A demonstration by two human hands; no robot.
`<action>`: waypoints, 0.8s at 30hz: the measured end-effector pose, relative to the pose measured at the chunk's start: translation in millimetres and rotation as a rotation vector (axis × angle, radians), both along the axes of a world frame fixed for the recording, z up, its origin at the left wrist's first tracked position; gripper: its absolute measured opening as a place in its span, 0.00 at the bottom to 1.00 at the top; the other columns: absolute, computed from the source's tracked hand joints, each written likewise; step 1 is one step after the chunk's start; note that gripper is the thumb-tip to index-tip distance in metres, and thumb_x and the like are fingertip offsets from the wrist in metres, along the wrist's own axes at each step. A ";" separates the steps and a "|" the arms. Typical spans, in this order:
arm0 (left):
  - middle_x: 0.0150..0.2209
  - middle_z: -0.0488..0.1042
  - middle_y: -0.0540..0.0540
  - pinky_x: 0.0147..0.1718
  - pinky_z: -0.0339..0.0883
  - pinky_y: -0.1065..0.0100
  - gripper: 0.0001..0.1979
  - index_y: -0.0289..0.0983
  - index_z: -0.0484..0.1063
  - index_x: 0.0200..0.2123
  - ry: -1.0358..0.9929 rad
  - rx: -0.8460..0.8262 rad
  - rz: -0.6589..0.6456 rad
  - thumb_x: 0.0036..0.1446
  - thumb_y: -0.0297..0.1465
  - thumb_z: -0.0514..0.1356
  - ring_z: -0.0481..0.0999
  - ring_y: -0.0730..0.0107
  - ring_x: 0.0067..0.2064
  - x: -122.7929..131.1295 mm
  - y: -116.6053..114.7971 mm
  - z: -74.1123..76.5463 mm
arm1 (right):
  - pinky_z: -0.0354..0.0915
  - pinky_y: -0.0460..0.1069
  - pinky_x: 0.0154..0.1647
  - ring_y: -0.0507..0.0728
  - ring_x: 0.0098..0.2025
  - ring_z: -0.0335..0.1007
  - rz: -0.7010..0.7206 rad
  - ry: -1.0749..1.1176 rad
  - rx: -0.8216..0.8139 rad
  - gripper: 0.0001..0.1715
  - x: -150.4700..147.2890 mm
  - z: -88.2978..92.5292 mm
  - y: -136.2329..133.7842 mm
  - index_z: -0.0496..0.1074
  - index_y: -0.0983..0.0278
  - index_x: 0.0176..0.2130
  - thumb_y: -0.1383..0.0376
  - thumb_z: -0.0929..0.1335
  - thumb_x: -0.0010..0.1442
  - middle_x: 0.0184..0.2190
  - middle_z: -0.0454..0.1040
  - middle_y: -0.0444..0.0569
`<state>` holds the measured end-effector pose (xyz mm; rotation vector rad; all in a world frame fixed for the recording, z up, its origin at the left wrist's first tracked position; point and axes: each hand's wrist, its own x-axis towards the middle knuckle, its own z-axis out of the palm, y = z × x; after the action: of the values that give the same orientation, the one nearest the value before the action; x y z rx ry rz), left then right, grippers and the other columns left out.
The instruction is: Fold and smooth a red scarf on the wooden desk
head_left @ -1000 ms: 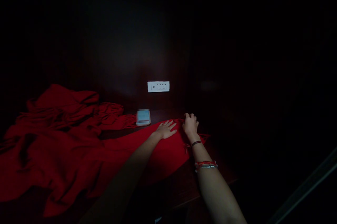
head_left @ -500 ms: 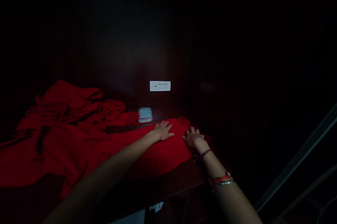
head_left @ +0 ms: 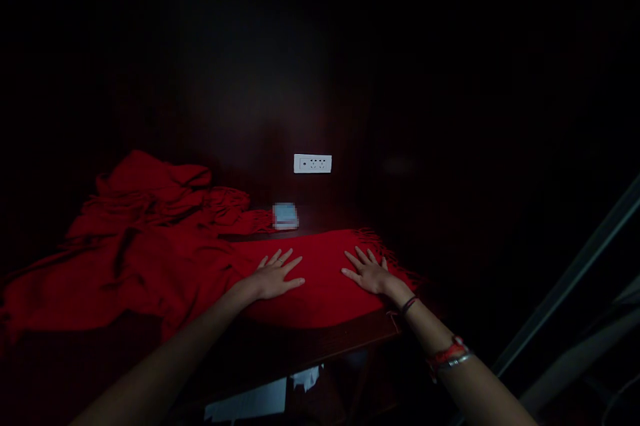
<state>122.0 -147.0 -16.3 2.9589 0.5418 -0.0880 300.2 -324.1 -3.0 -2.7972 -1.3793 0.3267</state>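
Note:
A red fringed scarf (head_left: pixel 320 263) lies on a dark wooden surface, its right part spread smooth and its left part rumpled into folds. My left hand (head_left: pixel 275 277) rests flat on the smooth part with its fingers spread. Near the fringed right end, my right hand (head_left: pixel 369 271) also lies palm down, fingers apart. Neither hand grips anything. Bracelets circle my right wrist and forearm. More red fringed cloth (head_left: pixel 160 189) is heaped at the back left; whether it belongs to the same scarf I cannot tell.
A blurred, pale flat object (head_left: pixel 285 216), phone-like in shape, sits behind the scarf. On the dark back wall is a white socket plate (head_left: pixel 313 163). White papers (head_left: pixel 250 401) show below the front edge of the surface (head_left: pixel 345 344). A pale diagonal bar (head_left: pixel 570 279) stands at the right.
My left hand has slid left and nearer to me over the scarf. My right hand has shifted slightly nearer with its fingers more spread. The scarf's right end looks flatter. The view has shifted slightly.

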 end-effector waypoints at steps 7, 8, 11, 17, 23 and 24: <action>0.53 0.55 0.42 0.51 0.44 0.63 0.22 0.37 0.56 0.51 -0.248 0.266 -0.018 0.56 0.39 0.40 0.52 0.62 0.54 1.0 -4.2 14.3 | 0.30 0.68 0.49 0.68 0.57 0.23 -0.121 0.002 -0.015 0.42 7.9 0.3 7.9 0.37 0.52 0.57 0.39 0.48 0.47 0.59 0.31 0.47; 0.51 0.59 0.42 0.50 0.46 0.63 0.20 0.37 0.59 0.49 -0.282 0.298 -0.022 0.57 0.37 0.40 0.56 0.63 0.52 -2.7 -8.7 18.7 | 0.30 0.68 0.49 0.67 0.57 0.23 -0.107 -0.017 0.018 0.42 4.5 2.0 7.8 0.39 0.53 0.57 0.39 0.48 0.47 0.59 0.32 0.48; 0.41 0.66 0.41 0.42 0.57 0.63 0.18 0.36 0.64 0.42 -0.239 0.285 0.019 0.57 0.34 0.39 0.66 0.63 0.42 -14.3 -20.1 29.3 | 0.30 0.66 0.51 0.65 0.58 0.23 0.007 -0.075 0.139 0.40 -9.2 3.0 6.8 0.39 0.53 0.57 0.40 0.47 0.49 0.59 0.34 0.47; 0.53 0.54 0.37 0.44 0.53 0.53 0.31 0.41 0.49 0.54 0.019 0.096 0.037 0.49 0.49 0.46 0.52 0.49 0.53 -25.0 -24.4 26.5 | 0.30 0.66 0.51 0.64 0.58 0.25 0.049 -0.040 0.055 0.39 -8.1 -6.1 13.5 0.38 0.50 0.56 0.40 0.47 0.48 0.59 0.33 0.43; 0.57 0.46 0.42 0.45 0.49 0.49 0.29 0.47 0.44 0.55 0.087 0.058 0.081 0.51 0.48 0.44 0.47 0.47 0.55 -49.5 -28.8 26.9 | 0.31 0.66 0.51 0.65 0.58 0.25 -0.035 -0.051 0.030 0.40 22.9 -6.1 23.0 0.37 0.51 0.56 0.40 0.47 0.48 0.59 0.31 0.43; 0.56 0.49 0.42 0.44 0.51 0.51 0.28 0.46 0.48 0.55 0.092 0.057 0.045 0.51 0.47 0.44 0.50 0.48 0.54 -54.5 -29.5 31.5 | 0.31 0.66 0.51 0.65 0.58 0.25 -0.037 -0.046 0.027 0.40 25.7 -6.6 24.3 0.37 0.51 0.56 0.40 0.47 0.48 0.59 0.31 0.44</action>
<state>67.6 -176.5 15.2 3.0078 0.6329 -0.2083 325.9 -299.8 -9.7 -2.8216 -1.3275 0.2426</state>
